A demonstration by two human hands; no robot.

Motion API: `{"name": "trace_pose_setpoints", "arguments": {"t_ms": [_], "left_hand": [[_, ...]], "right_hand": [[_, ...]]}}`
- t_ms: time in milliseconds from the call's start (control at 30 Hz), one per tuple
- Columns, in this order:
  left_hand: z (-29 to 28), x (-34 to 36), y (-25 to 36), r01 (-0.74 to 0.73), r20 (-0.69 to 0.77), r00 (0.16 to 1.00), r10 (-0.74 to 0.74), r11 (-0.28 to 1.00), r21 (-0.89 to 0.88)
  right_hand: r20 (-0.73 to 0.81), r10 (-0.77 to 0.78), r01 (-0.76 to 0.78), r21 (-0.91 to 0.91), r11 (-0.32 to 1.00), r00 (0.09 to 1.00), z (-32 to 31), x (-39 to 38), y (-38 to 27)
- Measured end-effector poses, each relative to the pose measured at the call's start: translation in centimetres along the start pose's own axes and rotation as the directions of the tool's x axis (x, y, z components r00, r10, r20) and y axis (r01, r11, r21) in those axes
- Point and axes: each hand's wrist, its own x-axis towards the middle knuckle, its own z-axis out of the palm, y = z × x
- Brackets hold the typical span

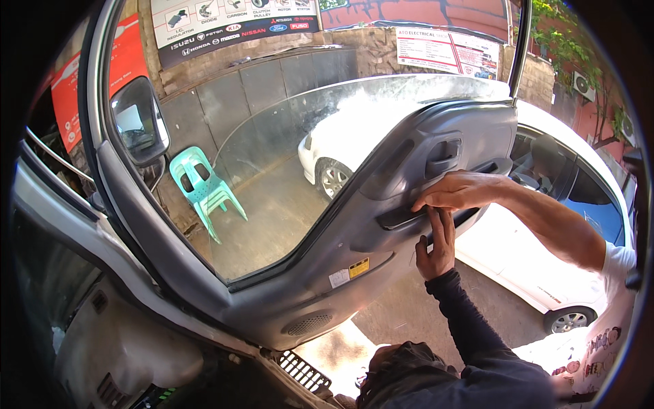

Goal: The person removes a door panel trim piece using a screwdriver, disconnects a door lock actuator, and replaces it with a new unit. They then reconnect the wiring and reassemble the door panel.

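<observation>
Neither of my hands shows in the head view. An open vehicle door with a grey inner panel [306, 255] spans the middle, its side window lowered partway. A hand [458, 191] of a person in a white printed shirt reaches in from the right and lies over the armrest. Just below it is the raised hand [439, 249] of a second person, who wears a dark long sleeve [458, 307]. Its fingertips meet the underside of the first hand at the dark armrest recess [402, 217]. Whether either hand holds anything is hidden.
Outside stands a white car [504, 266], close behind the door. Stacked green plastic chairs [204, 180] stand by a grey wall [252, 95]. The door carries a side mirror [141, 123] and a speaker grille [308, 324]. The dark-clothed person's head [409, 368] is low, near a slotted step [304, 370].
</observation>
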Motion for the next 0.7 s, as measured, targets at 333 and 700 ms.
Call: {"name": "trace_pose_setpoints", "arguments": {"t_ms": [333,700], "left_hand": [[-0.1,0.0,-0.3,-0.038,-0.035,0.999,0.04,0.998,0.046],[0.7,0.2,-0.5,-0.136,-0.086,0.986,0.14,0.99,0.047]], "right_hand": [[0.007,-0.023,0.023,0.017,1.0,1.0,-0.5,0.0,0.0],[0.004,-0.013,0.013,0.062,0.998,1.0,-1.1,0.1,-0.4]]}}
